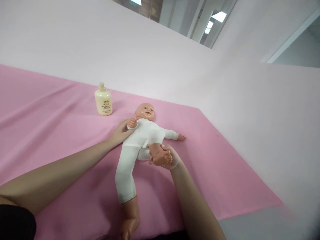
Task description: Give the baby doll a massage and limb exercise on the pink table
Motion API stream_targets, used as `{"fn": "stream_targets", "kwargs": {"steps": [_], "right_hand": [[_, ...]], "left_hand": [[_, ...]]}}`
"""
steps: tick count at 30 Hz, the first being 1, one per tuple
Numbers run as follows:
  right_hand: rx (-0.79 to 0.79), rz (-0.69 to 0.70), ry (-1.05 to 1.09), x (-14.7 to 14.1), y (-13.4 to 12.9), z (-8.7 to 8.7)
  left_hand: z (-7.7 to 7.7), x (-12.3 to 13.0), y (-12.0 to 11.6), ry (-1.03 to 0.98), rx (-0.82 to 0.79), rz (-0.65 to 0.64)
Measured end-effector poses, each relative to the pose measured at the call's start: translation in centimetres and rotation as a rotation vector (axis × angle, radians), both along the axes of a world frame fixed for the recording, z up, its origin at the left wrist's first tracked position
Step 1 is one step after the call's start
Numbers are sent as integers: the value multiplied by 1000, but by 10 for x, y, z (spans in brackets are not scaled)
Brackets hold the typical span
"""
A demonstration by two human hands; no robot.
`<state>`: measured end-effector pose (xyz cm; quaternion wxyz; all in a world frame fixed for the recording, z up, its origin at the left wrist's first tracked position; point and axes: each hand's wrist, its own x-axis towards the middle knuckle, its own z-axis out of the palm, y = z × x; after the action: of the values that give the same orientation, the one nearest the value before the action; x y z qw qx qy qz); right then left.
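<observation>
A baby doll (pixel 137 133) with a white cloth body lies on its back on a pink cloth, its head away from me. My left hand (pixel 122 133) rests around the doll's arm and side, thumb along the chest; the doll's raised hand partly hides my fingers. With my right hand (pixel 172 158) I grip one of the doll's legs near the ankle, its knee bent up and its foot toward me. The other leg stretches down toward the front edge. Past my left hand stands a cream pump bottle (pixel 104 103) with a printed label.
The pink cloth (pixel 212 173) covers the table, with some wrinkles at the left. White walls (pixel 75 40) border its far and right sides. A window (pixel 187 20) opens high in the far wall. Grey floor shows at lower right.
</observation>
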<state>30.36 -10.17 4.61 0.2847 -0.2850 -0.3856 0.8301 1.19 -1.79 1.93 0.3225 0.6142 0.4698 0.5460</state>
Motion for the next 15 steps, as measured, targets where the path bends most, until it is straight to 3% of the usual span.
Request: {"fn": "stream_targets", "kwargs": {"steps": [6, 15], "right_hand": [[58, 42, 14, 0, 6, -7], [205, 427, -29, 4, -9, -2]], "left_hand": [[4, 0, -2, 4, -48, 9], [8, 6, -5, -120, -124, 65]]}}
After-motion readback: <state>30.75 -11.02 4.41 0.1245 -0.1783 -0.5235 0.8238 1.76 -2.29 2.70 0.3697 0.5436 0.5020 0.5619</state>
